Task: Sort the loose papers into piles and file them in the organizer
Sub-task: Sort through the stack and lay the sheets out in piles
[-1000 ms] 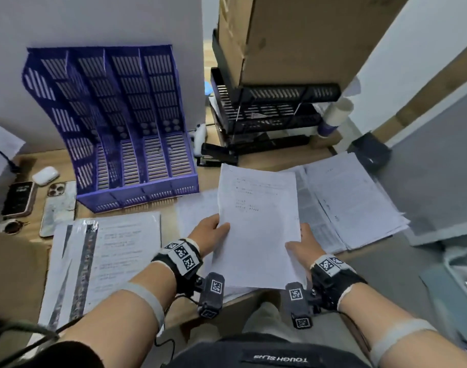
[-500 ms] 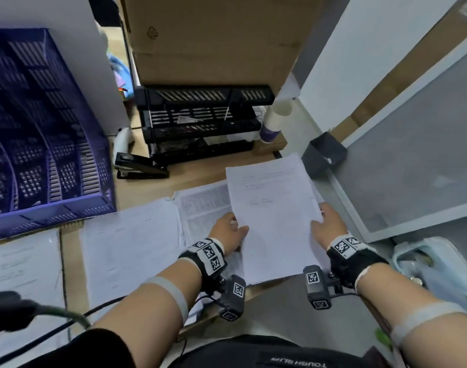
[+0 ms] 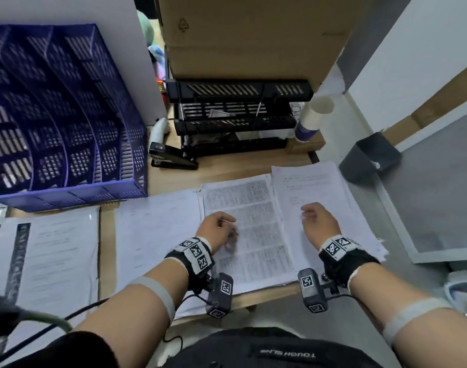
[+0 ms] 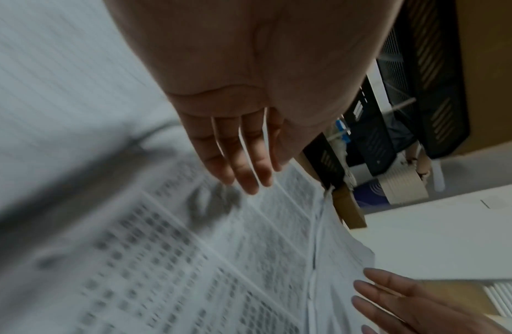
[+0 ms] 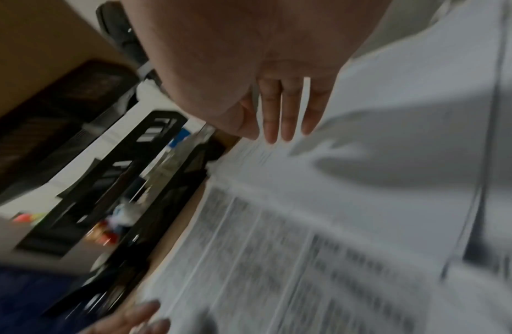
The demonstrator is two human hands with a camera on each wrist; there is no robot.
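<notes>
The blue slotted organizer (image 3: 67,115) stands at the back left of the desk. Several paper piles lie in a row: a striped-cover pile (image 3: 41,256), a plain pile (image 3: 158,235), a dense-print pile (image 3: 251,208) and a right pile (image 3: 317,184) with a lightly printed sheet on top. My left hand (image 3: 224,228) hovers over the dense-print pile (image 4: 191,259), fingers (image 4: 243,167) straight, holding nothing. My right hand (image 3: 316,217) hovers over the right pile (image 5: 406,113), fingers (image 5: 283,117) straight and empty.
Black stacked trays (image 3: 237,115) under a cardboard box (image 3: 253,35) stand behind the piles. A black stapler (image 3: 171,155) lies beside them, a paper cup (image 3: 312,118) to their right. A grey bin (image 3: 370,158) sits on the floor past the desk's right edge.
Both hands carried the sheet to the right, laid it on the right pile and let go. The view turned right, away from the organizer.
</notes>
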